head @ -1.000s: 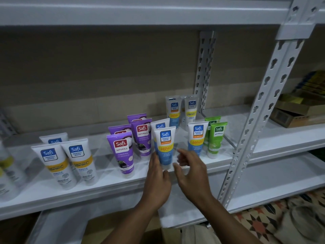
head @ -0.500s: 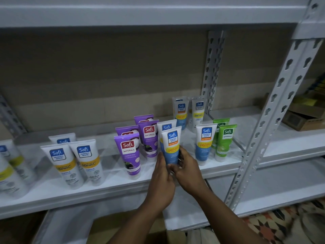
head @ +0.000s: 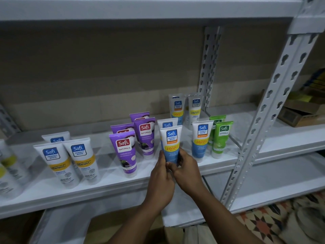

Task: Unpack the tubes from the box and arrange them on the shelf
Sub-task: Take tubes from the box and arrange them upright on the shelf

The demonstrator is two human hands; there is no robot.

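A blue and white tube (head: 171,144) stands cap-down near the front of the white shelf (head: 109,184). My left hand (head: 161,178) grips its lower left side and my right hand (head: 187,170) grips its lower right side; the cap is hidden behind my fingers. A matching tube (head: 167,123) stands right behind it. Purple tubes (head: 125,152) stand to the left, another blue tube (head: 200,140) and green tubes (head: 221,138) to the right. White and yellow tubes (head: 58,162) stand at the far left. A brown box (head: 123,224) shows below the shelf.
Two more tubes (head: 186,108) stand at the back beside a perforated upright (head: 209,67). A front upright post (head: 269,111) rises on the right. Cardboard boxes (head: 302,110) sit on the neighbouring shelf at right. A lower shelf (head: 263,184) lies beneath. A patterned rug (head: 263,224) covers the floor.
One second ago both hands were loose around the tube. They have since closed on its lower part, and the view has shifted slightly left.
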